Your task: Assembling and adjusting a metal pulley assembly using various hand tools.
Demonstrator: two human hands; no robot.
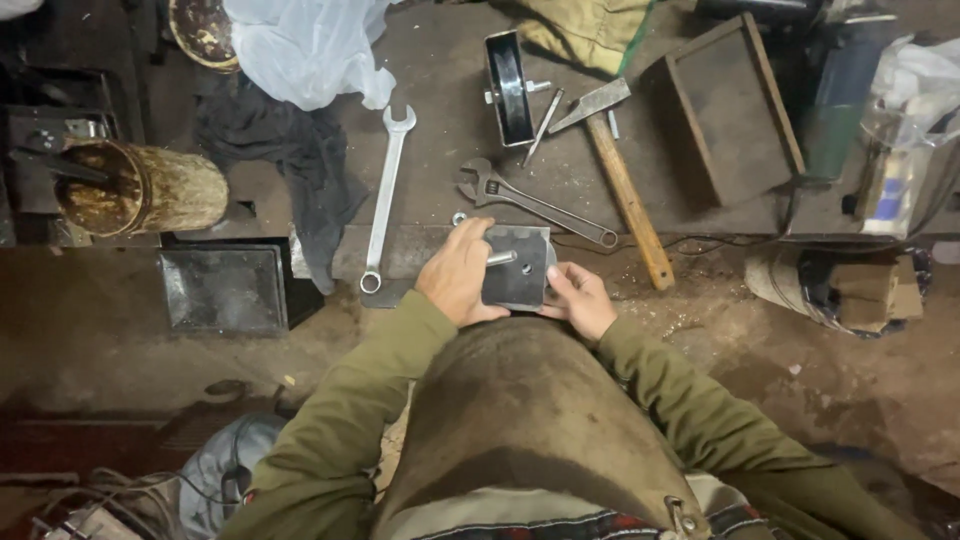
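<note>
Left hand (457, 280) grips metal plate (520, 265) by its edge, steadying it; right hand (580, 298) pinches opposite edge. Adjustable wrench (530, 202) lies just beyond on bench (440, 120), within reach.

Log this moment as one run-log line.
left hand: holds square grey metal plate | right hand: grips plate edge | bolt through plate | adjustable wrench beyond

Worktop (440, 120): dark, worn metal surface.
Tools on it: combination spanner (386, 200), adjustable wrench (535, 202), hammer (620, 180).
Also: black cloth (290, 150), wooden tray (730, 110).
</note>
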